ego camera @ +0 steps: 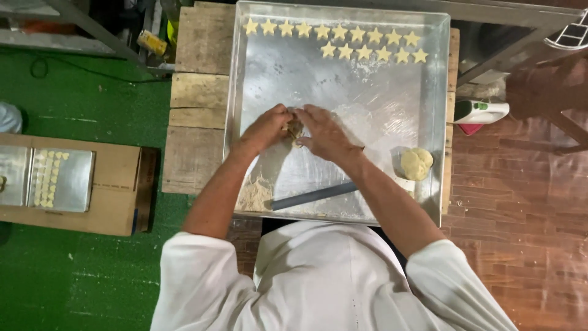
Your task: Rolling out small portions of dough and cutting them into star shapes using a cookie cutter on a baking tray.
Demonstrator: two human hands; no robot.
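Note:
My left hand [267, 127] and my right hand [323, 133] meet over the middle of a large metal tray [438, 92], both closed around a small piece of dough [295, 130] and something partly hidden between the fingers. Two rows of star-shaped dough pieces [343, 38] line the tray's far edge. A ball of dough [416, 163] rests near the tray's right wall. Next to my left forearm lies a heap of dough crumbs [255, 195]. A dark flat bar [313, 195] lies across the tray's near side.
The tray sits on wooden planks [196, 92]. To the left, a smaller metal tray with dough pieces [60, 179] rests on a cardboard box [116, 190] on green flooring. A white-and-green device [481, 111] lies right of the tray, over wood-patterned floor.

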